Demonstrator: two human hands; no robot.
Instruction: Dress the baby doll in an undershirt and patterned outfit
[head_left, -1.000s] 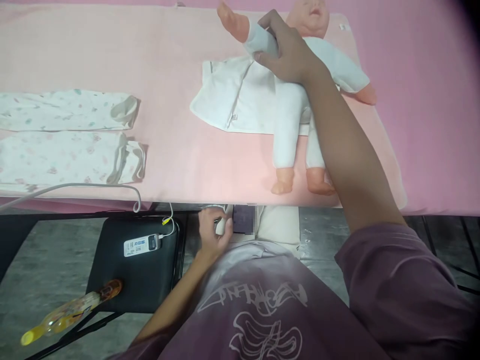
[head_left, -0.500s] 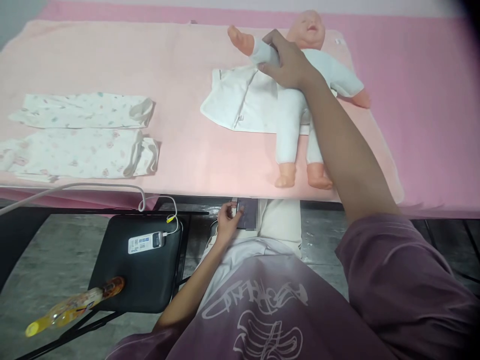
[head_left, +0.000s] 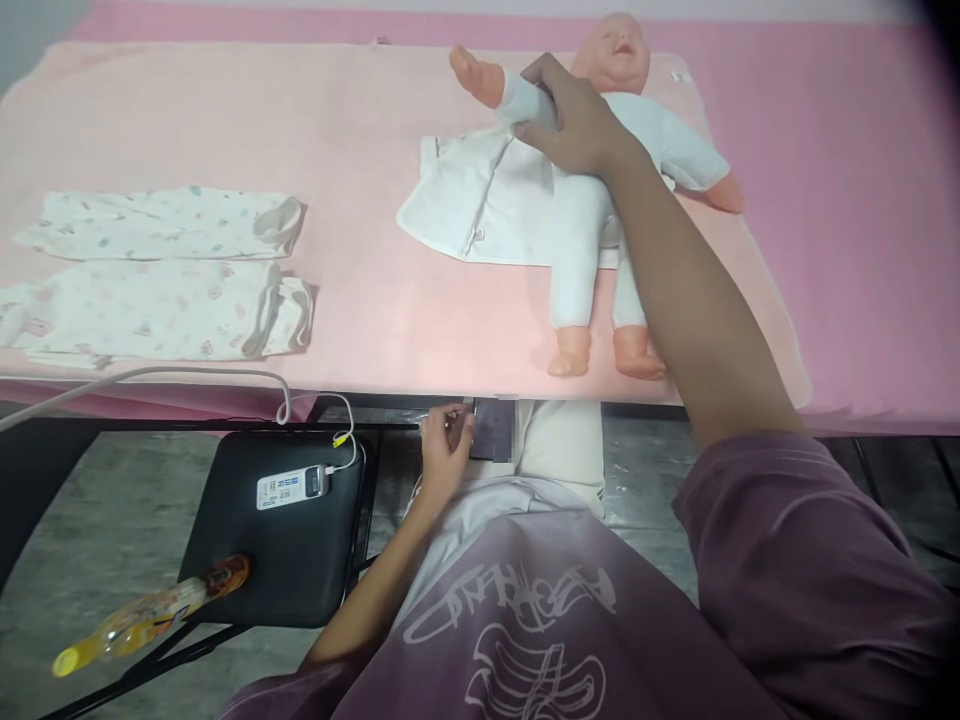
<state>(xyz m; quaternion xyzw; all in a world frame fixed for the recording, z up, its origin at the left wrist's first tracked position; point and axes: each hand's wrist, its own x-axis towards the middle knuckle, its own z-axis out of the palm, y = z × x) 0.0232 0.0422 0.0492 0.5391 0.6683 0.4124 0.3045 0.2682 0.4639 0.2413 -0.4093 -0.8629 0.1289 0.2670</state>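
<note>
A baby doll [head_left: 581, 240] in a white suit lies on its back on the pink mat [head_left: 360, 200], over a spread white garment [head_left: 450, 200]. My right hand [head_left: 574, 120] is wrapped round the doll's upper arm near the shoulder, fingers closed on the sleeve. Below the table's edge, my left hand [head_left: 448, 450] is at my lap, beside a dark flat device [head_left: 493, 430] lying on my thigh. Its fingers are bent at the device's left edge, and whether they grip it cannot be made out.
Two folded printed garments [head_left: 172, 222] [head_left: 142, 308] lie at the mat's left. A black stool [head_left: 300, 560] carries a white power bank [head_left: 291, 487] with a cable [head_left: 187, 370] running left. A yellow-capped bottle [head_left: 150, 618] stands by the stool's left corner.
My left hand has shifted slightly left along the device, and its thumb has drawn back off the device's face. My right hand keeps its hold on the doll's arm.
</note>
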